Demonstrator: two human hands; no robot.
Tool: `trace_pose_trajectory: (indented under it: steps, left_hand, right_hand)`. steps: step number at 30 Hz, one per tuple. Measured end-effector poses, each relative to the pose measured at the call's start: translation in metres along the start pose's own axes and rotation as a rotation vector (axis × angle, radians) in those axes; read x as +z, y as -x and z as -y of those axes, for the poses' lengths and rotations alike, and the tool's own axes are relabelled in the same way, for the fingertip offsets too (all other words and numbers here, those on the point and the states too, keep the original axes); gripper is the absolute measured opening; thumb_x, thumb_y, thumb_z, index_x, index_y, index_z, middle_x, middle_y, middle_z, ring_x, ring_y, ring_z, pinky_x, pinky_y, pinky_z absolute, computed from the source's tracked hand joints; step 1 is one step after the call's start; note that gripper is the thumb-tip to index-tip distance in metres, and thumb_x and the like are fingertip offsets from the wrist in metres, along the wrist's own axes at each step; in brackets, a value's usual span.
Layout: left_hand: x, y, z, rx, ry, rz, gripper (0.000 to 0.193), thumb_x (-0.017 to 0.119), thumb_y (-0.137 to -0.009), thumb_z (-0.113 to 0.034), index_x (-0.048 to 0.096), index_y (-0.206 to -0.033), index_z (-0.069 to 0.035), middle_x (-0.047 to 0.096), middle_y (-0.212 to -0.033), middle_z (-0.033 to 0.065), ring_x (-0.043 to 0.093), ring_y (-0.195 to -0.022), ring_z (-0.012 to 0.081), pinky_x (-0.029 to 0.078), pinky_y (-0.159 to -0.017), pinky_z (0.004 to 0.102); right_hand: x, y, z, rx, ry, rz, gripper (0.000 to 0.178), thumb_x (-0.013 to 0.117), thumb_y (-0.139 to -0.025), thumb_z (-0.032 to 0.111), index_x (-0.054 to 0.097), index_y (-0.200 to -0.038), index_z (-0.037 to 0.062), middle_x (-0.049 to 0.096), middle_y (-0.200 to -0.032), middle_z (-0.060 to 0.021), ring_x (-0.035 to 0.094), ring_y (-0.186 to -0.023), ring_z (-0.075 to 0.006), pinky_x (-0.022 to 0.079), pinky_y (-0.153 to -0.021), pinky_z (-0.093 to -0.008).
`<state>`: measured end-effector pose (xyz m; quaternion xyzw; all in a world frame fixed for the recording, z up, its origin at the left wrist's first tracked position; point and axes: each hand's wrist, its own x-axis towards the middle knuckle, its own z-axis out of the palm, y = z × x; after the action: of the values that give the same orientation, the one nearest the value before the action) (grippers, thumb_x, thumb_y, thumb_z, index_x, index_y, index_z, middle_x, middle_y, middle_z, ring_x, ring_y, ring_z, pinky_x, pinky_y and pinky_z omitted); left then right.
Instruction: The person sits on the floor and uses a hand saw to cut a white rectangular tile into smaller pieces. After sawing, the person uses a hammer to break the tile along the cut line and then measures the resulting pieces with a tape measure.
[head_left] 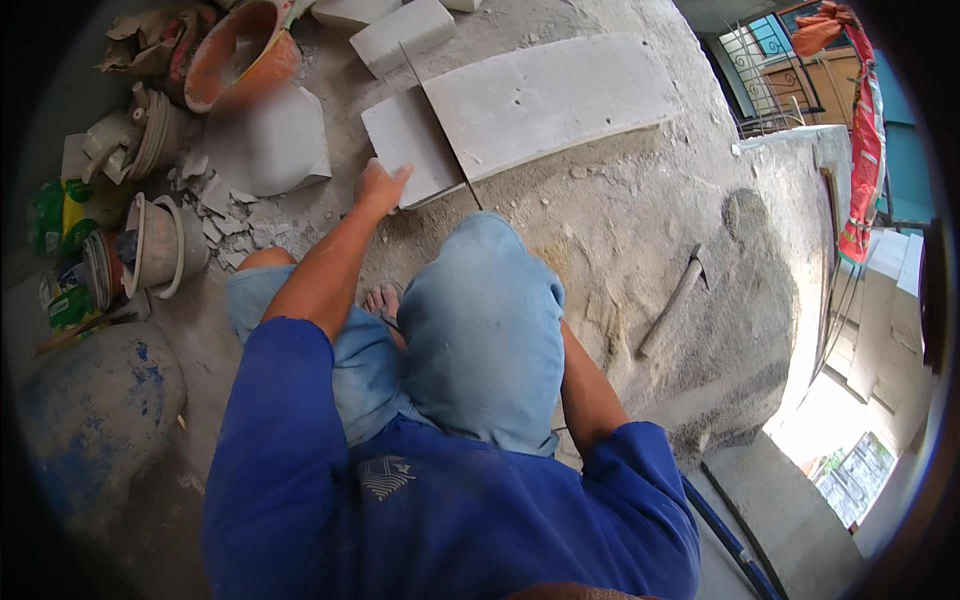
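A long pale grey lightweight concrete block (560,98) lies on the dusty ground in front of my knees. Across it runs a thin dark blade-like strip (440,118), seen edge-on, its near end passing toward my raised knee. Left of the strip is a shorter block section (410,145); I cannot tell whether it is fully separate from the long part. My left hand (380,188) grips the near left edge of that section, thumb on top and fingers down its side. My right forearm goes behind the right knee, which hides my right hand.
A hammer (672,305) lies on sandy ground to the right. Other blocks (403,36) and a cut white block (268,140) stand beyond and to the left, near broken chips (222,205). An orange bucket (238,60), pots (160,245) and a blue-stained rounded object (105,415) line the left.
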<state>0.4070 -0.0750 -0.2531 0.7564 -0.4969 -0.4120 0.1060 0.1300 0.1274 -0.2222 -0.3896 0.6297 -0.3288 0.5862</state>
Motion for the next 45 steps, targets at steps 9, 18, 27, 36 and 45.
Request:
trace_pose_trajectory:
  steps: [9,18,27,36,45]
  left_hand:
    - [0.024,0.014,0.011,0.045,0.057,-0.012,0.06,0.077,-0.088,-0.044,0.054,-0.109,0.008,0.072,-0.093,0.021,0.072,-0.064,0.0303,0.058,-0.054,0.0402]
    - [0.01,0.007,0.011,0.032,0.038,-0.007,0.063,0.077,-0.088,-0.045,0.053,-0.11,0.009,0.071,-0.091,0.023,0.072,-0.062,0.0307,0.057,-0.055,0.0407]
    - [0.013,0.001,0.005,0.05,-0.001,0.019,0.062,0.077,-0.088,-0.043,0.054,-0.112,0.009,0.072,-0.093,0.0242,0.073,-0.069,0.0333,0.058,-0.063,0.0427]
    - [0.023,0.016,0.04,0.118,-0.04,-0.044,0.066,0.076,-0.088,-0.048,0.054,-0.115,0.008,0.07,-0.109,0.0305,0.071,-0.099,0.0453,0.055,-0.088,0.048]
    - [0.004,0.008,0.006,-0.002,0.114,0.059,0.061,0.081,-0.086,-0.038,0.052,-0.117,0.006,0.069,-0.109,0.0253,0.074,-0.085,0.0312,0.062,-0.053,0.0389]
  right_hand:
    - [-0.032,0.067,-0.029,0.227,0.064,0.006,0.039,0.07,-0.092,0.026,0.067,-0.125,0.0047,0.07,-0.111,-0.0146,0.062,-0.106,-0.0131,0.05,-0.092,-0.0326]
    - [-0.015,0.054,-0.017,0.089,-0.064,-0.089,0.029,0.072,-0.091,0.03,0.065,-0.101,0.003,0.071,-0.102,-0.0105,0.064,-0.096,-0.0147,0.051,-0.083,-0.034]
    - [0.001,-0.018,0.077,-0.134,0.259,-0.139,0.034,0.074,-0.086,0.027,0.061,-0.097,-0.0021,0.067,-0.089,-0.0228,0.067,-0.084,-0.0361,0.05,-0.075,-0.0422]
    - [-0.017,0.054,0.03,0.093,0.178,-0.092,0.024,0.071,-0.089,0.021,0.069,-0.102,0.0008,0.072,-0.092,-0.0172,0.066,-0.084,-0.024,0.051,-0.078,-0.0367]
    - [-0.007,0.035,0.0,-0.096,0.248,-0.178,0.024,0.071,-0.089,0.022,0.064,-0.096,0.0002,0.068,-0.088,-0.0187,0.066,-0.082,-0.0314,0.05,-0.075,-0.0413]
